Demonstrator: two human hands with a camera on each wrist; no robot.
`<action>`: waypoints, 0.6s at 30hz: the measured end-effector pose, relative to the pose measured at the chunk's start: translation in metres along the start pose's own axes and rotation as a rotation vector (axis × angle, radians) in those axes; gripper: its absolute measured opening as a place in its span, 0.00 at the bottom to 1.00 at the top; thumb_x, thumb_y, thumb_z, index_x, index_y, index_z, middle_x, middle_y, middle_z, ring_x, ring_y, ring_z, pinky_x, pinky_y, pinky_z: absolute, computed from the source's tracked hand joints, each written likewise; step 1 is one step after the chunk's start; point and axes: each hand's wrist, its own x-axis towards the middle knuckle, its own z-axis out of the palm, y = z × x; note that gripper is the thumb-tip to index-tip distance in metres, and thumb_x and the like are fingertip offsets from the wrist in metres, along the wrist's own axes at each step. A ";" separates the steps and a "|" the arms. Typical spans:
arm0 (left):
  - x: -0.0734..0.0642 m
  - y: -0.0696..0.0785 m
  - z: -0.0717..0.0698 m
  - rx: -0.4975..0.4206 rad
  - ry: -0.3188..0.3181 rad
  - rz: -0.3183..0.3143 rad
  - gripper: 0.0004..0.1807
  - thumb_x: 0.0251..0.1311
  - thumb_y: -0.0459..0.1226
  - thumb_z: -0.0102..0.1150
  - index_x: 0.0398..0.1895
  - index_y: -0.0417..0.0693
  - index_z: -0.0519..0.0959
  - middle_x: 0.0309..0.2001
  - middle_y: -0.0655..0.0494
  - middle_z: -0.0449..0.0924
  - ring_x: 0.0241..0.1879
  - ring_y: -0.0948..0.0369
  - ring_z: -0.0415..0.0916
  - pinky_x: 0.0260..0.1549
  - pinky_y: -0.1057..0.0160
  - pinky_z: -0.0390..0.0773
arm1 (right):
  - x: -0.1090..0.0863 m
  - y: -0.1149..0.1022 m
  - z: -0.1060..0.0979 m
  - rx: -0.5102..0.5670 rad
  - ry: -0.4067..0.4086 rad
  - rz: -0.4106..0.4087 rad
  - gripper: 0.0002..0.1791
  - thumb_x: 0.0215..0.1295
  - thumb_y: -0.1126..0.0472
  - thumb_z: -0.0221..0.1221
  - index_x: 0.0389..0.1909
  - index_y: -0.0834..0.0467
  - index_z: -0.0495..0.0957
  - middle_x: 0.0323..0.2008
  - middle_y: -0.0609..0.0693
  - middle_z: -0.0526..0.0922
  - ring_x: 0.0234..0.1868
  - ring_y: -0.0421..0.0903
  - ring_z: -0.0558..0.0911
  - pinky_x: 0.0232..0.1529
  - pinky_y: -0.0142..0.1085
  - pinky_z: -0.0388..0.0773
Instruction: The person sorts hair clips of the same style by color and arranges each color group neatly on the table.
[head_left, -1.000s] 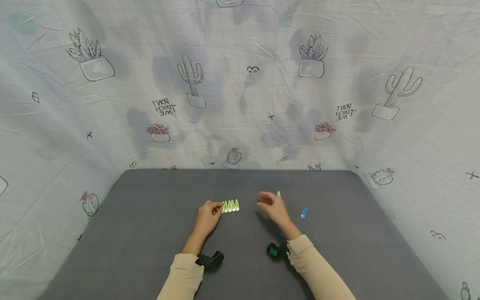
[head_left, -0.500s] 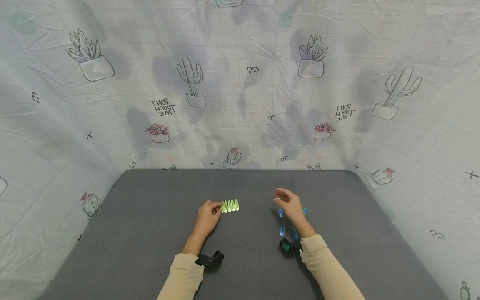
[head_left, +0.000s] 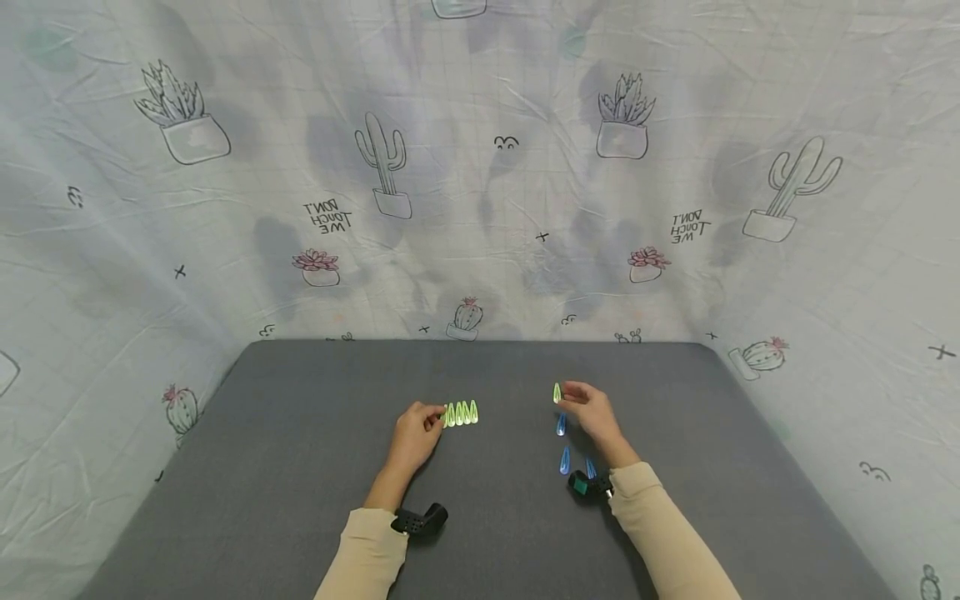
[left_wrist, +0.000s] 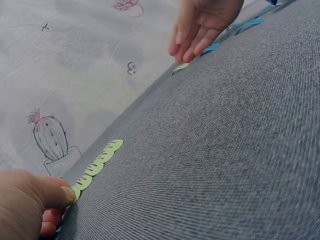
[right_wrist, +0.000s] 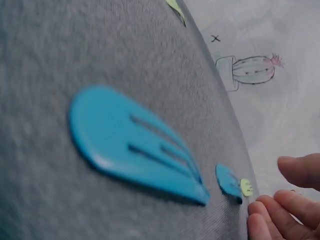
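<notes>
A row of several green snap hair clips (head_left: 460, 413) lies on the grey table. At the row's left end my left hand (head_left: 415, 435) pinches the last green clip (left_wrist: 76, 194) between thumb and fingers, partly covering it. Farther right, my right hand (head_left: 591, 408) hovers beside a lone green hair clip (head_left: 557, 393), its fingers loosely extended and the thumb apart from them in the right wrist view. Nothing shows in that hand. Blue hair clips (head_left: 562, 425) lie below and near the right hand; one looms large in the right wrist view (right_wrist: 135, 145).
The grey table (head_left: 322, 392) ends at a pale cloth backdrop (head_left: 480, 208) printed with cacti. Another blue clip (head_left: 565, 461) lies nearer the front, and one more blue clip (head_left: 591, 468) is partly covered by the right wrist camera (head_left: 588, 485).
My right hand has moved right, away from the green row, to beside the lone green clip, which now shows fully. My left hand has stayed at the row.
</notes>
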 end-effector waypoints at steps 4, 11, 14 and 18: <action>0.000 0.001 -0.001 -0.016 0.010 0.004 0.09 0.56 0.29 0.61 0.41 0.41 0.84 0.27 0.54 0.73 0.24 0.65 0.65 0.25 0.66 0.68 | 0.004 0.002 -0.002 -0.008 -0.040 0.016 0.27 0.61 0.69 0.59 0.61 0.72 0.67 0.58 0.68 0.73 0.59 0.62 0.73 0.58 0.50 0.70; 0.000 0.000 0.002 -0.044 0.026 0.004 0.09 0.55 0.29 0.61 0.40 0.40 0.84 0.27 0.54 0.73 0.24 0.65 0.65 0.25 0.67 0.67 | 0.009 0.003 -0.003 -0.054 -0.066 0.033 0.27 0.61 0.68 0.60 0.61 0.71 0.68 0.55 0.67 0.75 0.57 0.60 0.75 0.56 0.47 0.73; 0.000 0.000 0.002 -0.046 0.025 0.002 0.09 0.56 0.29 0.61 0.40 0.41 0.84 0.27 0.54 0.73 0.24 0.65 0.65 0.25 0.67 0.68 | 0.013 0.003 -0.002 -0.068 -0.063 0.042 0.27 0.60 0.69 0.60 0.60 0.71 0.68 0.54 0.67 0.76 0.55 0.59 0.76 0.54 0.46 0.74; 0.001 -0.001 0.003 -0.033 0.027 0.010 0.09 0.56 0.29 0.61 0.40 0.40 0.84 0.27 0.54 0.73 0.24 0.65 0.66 0.25 0.66 0.68 | 0.019 0.002 -0.001 -0.136 -0.051 0.049 0.25 0.60 0.67 0.61 0.59 0.69 0.71 0.51 0.64 0.77 0.52 0.57 0.77 0.50 0.45 0.76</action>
